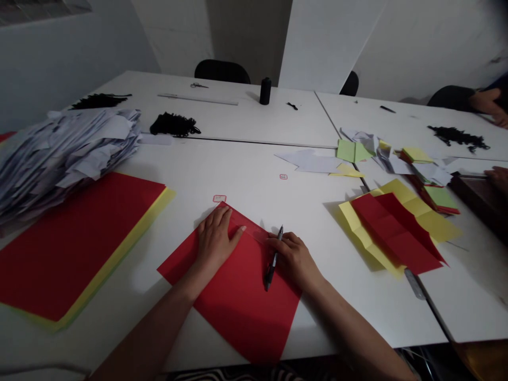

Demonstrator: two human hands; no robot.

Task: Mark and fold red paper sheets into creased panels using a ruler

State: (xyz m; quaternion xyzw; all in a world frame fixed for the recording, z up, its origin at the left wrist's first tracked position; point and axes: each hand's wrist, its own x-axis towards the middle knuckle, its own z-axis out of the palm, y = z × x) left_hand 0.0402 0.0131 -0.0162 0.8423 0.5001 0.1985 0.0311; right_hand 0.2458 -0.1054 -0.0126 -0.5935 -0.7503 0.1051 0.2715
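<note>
Left grip (214, 235) lies palm down, fingers (216, 216) forward, thumb (238, 234) spread inward. Right grip (296, 256) is curled, its thumb pointing inward. Both bare forearms (159, 325) angle inward, the grips near each other but apart.

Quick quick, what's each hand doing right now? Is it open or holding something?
Left hand: open, resting on the red paper, holding nothing up.
Right hand: partly closed, holding a pen over the same paper.

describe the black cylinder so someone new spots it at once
On the white table, look to the far edge, before the pale upright column. The smooth black cylinder stands right of the long, thin pale strip. Unlike the shaggy black bundle lying nearer, it stands upright.
</note>
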